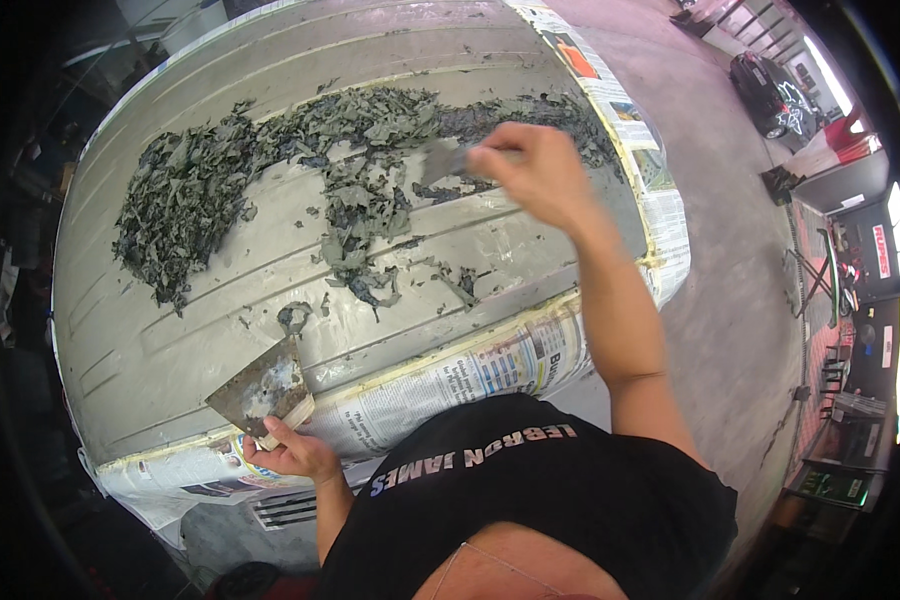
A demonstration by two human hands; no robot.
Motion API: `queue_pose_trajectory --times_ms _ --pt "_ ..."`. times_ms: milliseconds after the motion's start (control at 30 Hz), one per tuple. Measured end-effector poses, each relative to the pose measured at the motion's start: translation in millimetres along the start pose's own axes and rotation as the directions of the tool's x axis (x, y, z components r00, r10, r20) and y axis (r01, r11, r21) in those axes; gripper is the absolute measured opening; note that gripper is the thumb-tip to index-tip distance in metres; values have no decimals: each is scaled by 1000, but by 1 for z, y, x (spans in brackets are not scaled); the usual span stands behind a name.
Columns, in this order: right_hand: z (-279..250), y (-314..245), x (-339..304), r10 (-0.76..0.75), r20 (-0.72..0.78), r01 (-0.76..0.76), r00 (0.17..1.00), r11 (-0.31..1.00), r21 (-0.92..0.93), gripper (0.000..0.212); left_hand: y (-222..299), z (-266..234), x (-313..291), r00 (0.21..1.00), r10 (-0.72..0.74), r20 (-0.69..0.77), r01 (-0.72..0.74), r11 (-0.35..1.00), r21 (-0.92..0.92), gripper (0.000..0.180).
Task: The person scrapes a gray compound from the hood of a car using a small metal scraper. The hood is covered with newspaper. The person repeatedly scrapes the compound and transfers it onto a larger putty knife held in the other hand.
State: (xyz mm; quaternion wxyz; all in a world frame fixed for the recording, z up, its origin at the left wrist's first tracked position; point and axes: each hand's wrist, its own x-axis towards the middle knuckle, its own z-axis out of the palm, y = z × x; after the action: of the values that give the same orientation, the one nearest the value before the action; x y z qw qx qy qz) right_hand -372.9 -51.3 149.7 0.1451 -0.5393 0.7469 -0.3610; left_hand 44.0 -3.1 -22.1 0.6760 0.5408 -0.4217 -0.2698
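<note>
Scraping panel [290, 205], apparently: right hand [535, 175] gripped scraper [446, 160], left hand [295, 452] gripped plate [265, 388] over panel's near edge; next stroke likely needed flatness.

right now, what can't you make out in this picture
All in the head view:
Tool in the right hand: edge blurred, likely by motion.
Plate in the left hand: underside hidden by its top.
Panel under the flakes: covered by them.
Black car: too small for fine detail.
</note>
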Motion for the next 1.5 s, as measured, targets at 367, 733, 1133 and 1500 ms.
queue_pose_trajectory --times_ms 367,733,1133,1500 --pt "-98 205 -102 548 -117 -520 828 829 208 28 -3 4 0 999 41 12 -42 993 114 40" --pt "-3 117 -98 363 -121 -299 924 882 363 38 4 8 4 997 76 14 -77 978 195 42" --pt "-13 152 -130 360 -347 -389 866 921 -16 37 9 11 2 998 54 14 -56 976 212 43" --pt "42 62 -104 45 -143 -40 989 999 36 33 -4 2 8 999 31 15 -33 986 162 41"
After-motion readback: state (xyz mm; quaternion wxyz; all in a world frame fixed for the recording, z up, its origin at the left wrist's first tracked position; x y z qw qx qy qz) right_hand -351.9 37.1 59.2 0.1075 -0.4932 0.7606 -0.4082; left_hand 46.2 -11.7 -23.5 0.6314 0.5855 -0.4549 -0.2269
